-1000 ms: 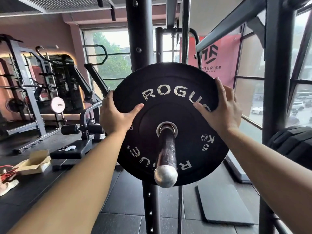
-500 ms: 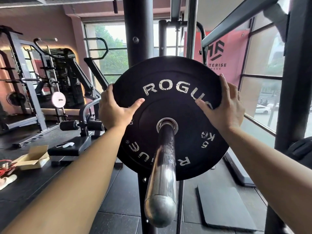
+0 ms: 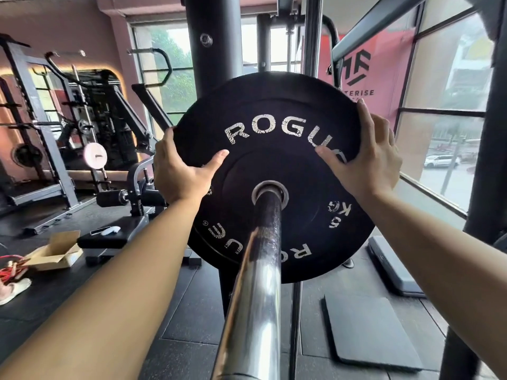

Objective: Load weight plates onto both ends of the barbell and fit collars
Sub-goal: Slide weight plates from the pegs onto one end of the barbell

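Both hands I see grasp the round black rubber weight plate (image 3: 274,171) threaded on the chrome barbell sleeve (image 3: 255,283): left hand (image 3: 179,174) at its left rim, right hand (image 3: 367,160) at its right.

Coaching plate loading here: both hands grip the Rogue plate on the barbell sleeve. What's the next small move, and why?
Probably slide the Rogue plate inward along the barbell sleeve until it stops: left hand and right hand grip its rim, and its seating is hidden behind it.
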